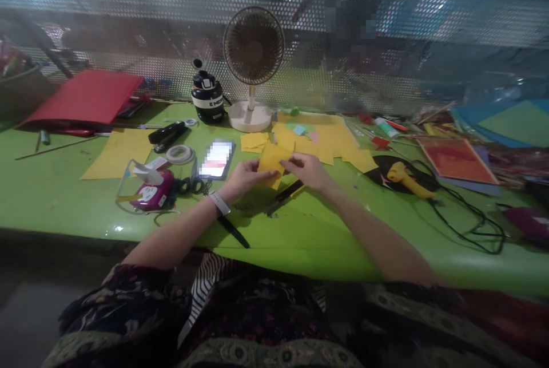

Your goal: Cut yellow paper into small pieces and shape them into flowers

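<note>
On your left, a large yellow sheet (105, 159) lies on the green table (266, 236), with a purple plug box (155, 193), a white tape roll (179, 154) and a lit phone (217, 159) following toward the middle. Your left hand (243, 180) pinches the left side of a small yellow paper (270, 159), held just above the table in front of you, over a cutter knife (288, 193), while your right hand (307, 169) grips its right edge with the fingertips; farther right, a yellow glue gun (409, 181) rests on a dark mat (381, 165) beside its cable.
</note>
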`<state>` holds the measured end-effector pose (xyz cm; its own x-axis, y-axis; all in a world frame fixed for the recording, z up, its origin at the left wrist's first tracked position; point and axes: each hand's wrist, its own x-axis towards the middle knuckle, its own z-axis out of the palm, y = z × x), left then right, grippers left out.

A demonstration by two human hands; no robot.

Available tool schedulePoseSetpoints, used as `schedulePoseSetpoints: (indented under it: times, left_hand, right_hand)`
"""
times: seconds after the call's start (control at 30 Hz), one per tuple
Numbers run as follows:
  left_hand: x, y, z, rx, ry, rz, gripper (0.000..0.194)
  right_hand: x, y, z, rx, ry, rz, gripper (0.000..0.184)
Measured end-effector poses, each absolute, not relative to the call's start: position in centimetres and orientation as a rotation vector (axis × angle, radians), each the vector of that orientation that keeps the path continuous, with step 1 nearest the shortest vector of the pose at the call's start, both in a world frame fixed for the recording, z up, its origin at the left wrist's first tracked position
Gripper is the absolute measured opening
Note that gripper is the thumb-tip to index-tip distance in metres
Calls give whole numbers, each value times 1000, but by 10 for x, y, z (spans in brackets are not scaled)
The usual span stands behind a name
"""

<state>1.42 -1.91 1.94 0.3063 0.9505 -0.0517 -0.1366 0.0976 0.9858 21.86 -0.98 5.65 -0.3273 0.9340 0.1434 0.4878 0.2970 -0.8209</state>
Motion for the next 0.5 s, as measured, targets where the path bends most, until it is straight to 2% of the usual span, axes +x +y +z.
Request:
schedulePoseSetpoints:
  times: [0.13,0.23,0.3,0.43,0.5]
  left_hand:
    - [12,-15,15,1257,1075,917,36]
    - [6,-13,18,1383,1315,777,54]
    - [2,-13,25,1479,1404,802,62]
    - [-3,-15,37,1477,1342,1205,45]
    - [0,-15,36,1414,1113,1202,38]
  right_hand:
    - [216,-2,47,-1332,-1694,888,48]
    - [228,7,51,-1371,-1517,944,45]
    - [235,8,58,-1380,-1472,1052,42]
    - [234,0,66,-1328,-1605,1318,41]
    - [226,-7,64,-1262,-1712,1393,44]
